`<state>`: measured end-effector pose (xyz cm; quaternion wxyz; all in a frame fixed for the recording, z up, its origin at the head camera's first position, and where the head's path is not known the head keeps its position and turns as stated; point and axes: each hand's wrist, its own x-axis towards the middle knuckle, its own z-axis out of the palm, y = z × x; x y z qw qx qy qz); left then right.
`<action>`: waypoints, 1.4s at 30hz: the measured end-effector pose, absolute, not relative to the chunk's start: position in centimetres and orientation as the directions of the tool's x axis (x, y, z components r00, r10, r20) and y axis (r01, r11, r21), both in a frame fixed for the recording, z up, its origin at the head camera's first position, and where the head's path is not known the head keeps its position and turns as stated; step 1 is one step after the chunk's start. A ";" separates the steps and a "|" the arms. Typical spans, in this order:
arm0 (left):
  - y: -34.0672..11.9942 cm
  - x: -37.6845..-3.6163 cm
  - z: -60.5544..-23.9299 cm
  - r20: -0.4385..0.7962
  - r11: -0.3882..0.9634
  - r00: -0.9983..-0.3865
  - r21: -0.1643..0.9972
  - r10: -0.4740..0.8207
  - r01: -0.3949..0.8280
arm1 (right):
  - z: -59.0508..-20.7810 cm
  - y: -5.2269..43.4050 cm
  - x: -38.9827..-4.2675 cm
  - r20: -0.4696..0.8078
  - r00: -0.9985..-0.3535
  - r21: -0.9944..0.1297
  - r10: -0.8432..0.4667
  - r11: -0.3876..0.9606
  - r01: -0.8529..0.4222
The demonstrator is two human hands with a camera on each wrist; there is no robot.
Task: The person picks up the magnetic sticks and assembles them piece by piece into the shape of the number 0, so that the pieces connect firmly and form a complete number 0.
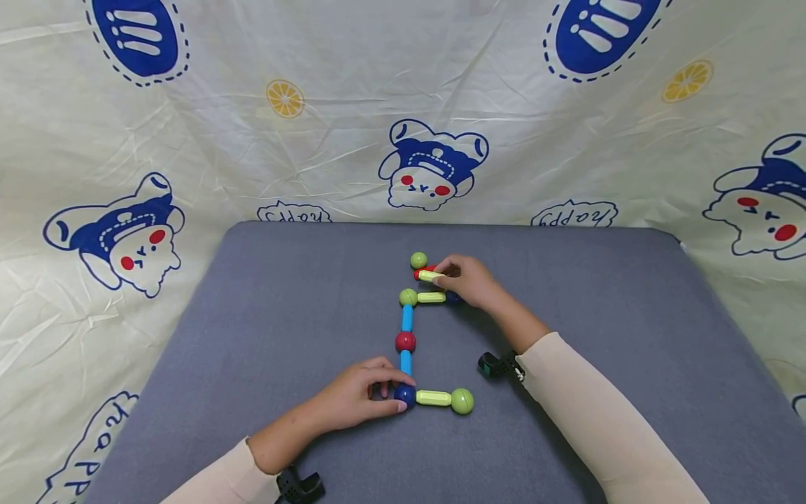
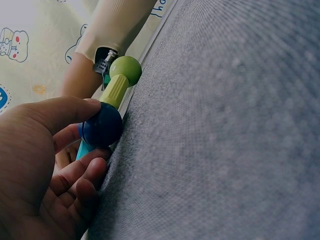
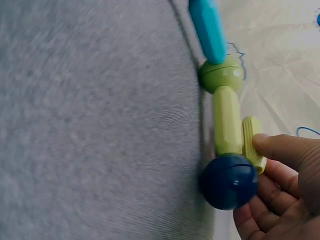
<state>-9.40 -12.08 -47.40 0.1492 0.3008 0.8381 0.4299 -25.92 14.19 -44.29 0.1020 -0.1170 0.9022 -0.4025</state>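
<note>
On the grey mat [image 1: 264, 336], head view: left hand [image 1: 352, 400] curls its fingers around a dark blue ball [image 1: 405, 395] at the near corner of a stick-and-ball chain. From that ball a blue stick [image 1: 406, 362] runs away from the fingers; a yellow-green stick [image 1: 433, 398] runs sideways to a green ball [image 1: 462, 401]. Right hand [image 1: 469, 280] pinches a loose yellow-green stick [image 1: 431, 276] at the far end, long axis crosswise, beside a small green ball [image 1: 418, 260].

Left wrist view: thumb [image 2: 55, 112] and fingers pinch the blue ball [image 2: 102, 126].

Right wrist view: fingertips [image 3: 272, 145] hold the loose stick [image 3: 253, 142] parallel to the chain's stick [image 3: 227, 120], just beside another blue ball [image 3: 230, 181].
</note>
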 end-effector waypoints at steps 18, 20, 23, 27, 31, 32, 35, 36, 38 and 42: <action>-12.2 -9.4 -47.5 -0.004 0.447 -0.776 0.819 0.631 0.359 | -42.7 16.2 -21.4 -0.061 -0.956 -0.806 -0.285 0.580 -0.121; -12.2 -9.4 -47.5 -0.012 0.454 -0.777 0.817 0.629 0.355 | -42.7 16.6 -20.8 -0.055 -0.953 -0.794 -0.297 0.592 -0.139; -12.1 -9.4 -47.5 -0.022 0.465 -0.779 0.812 0.627 0.351 | -42.9 17.2 -19.9 -0.055 -0.947 -0.783 -0.318 0.602 -0.157; -12.0 -9.4 -47.5 -0.034 0.477 -0.781 0.808 0.623 0.345 | -43.2 18.0 -18.9 -0.080 -0.939 -0.789 -0.335 0.597 -0.145; -12.0 -9.4 -47.5 -0.034 0.478 -0.784 0.810 0.619 0.342 | -43.3 18.4 -17.9 -0.105 -0.930 -0.816 -0.353 0.564 -0.122; -12.0 -9.4 -47.5 -0.032 0.475 -0.784 0.811 0.619 0.342 | -43.3 18.5 -17.7 -0.111 -0.928 -0.823 -0.355 0.557 -0.115; -12.0 -9.4 -47.4 -0.026 0.468 -0.784 0.814 0.620 0.343 | -43.2 18.7 -16.9 -0.126 -0.918 -0.846 -0.376 0.525 -0.098; -12.0 -9.4 -47.4 -0.024 0.465 -0.784 0.816 0.621 0.344 | -43.3 18.8 -16.7 -0.128 -0.915 -0.853 -0.382 0.513 -0.095; -12.0 -9.3 -47.4 -0.019 0.460 -0.782 0.817 0.623 0.348 | -43.3 18.9 -16.2 -0.136 -0.907 -0.867 -0.398 0.491 -0.085; -12.1 -9.3 -47.3 -0.011 0.458 -0.778 0.813 0.628 0.358 | -43.5 19.0 -15.1 -0.161 -0.883 -0.899 -0.442 0.436 -0.054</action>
